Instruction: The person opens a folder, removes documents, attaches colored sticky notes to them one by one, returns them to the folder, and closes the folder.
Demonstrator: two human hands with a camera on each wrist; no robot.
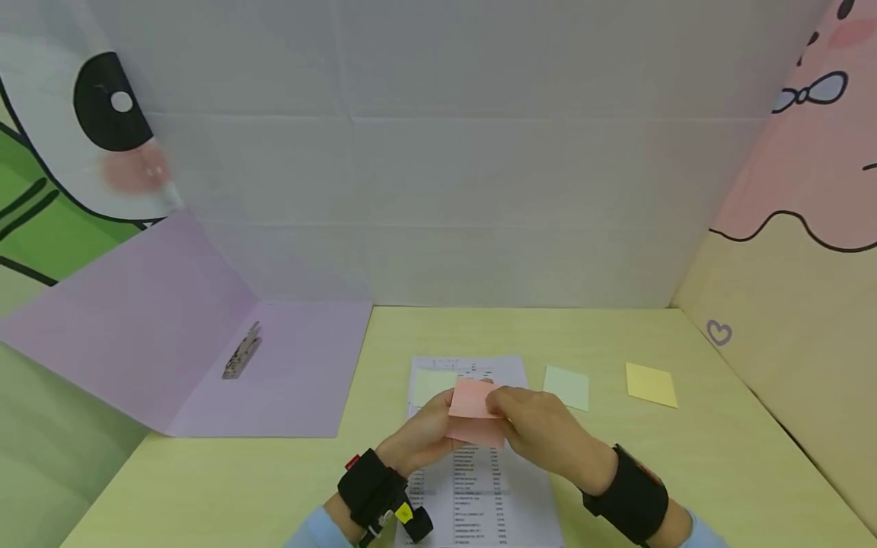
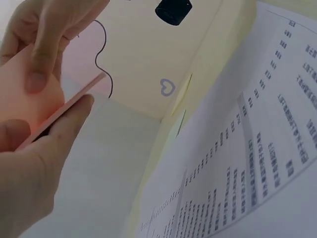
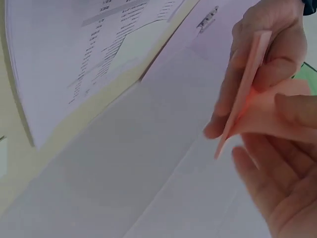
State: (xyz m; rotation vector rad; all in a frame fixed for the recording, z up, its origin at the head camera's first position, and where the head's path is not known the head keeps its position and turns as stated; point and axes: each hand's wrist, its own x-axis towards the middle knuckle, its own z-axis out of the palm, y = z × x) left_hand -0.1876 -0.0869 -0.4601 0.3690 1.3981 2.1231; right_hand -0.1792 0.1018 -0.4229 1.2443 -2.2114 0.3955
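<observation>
Left hand (image 1: 419, 435) is gripping pink note pad (image 1: 479, 435) above printed sheets (image 1: 527, 502), between worktop's (image 1: 712, 472) left and right edges; right hand (image 1: 544, 428) is pinching lifted top sheet (image 1: 469, 399), thumb closed on it. Purple folder (image 1: 294, 396) is lying open by left edge.

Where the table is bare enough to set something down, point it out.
Bare table lies on the near side of the purple folder and between the yellow note and the back wall. The middle is crowded: the left hand and right hand hold pink sticky notes above the printed sheets.
</observation>
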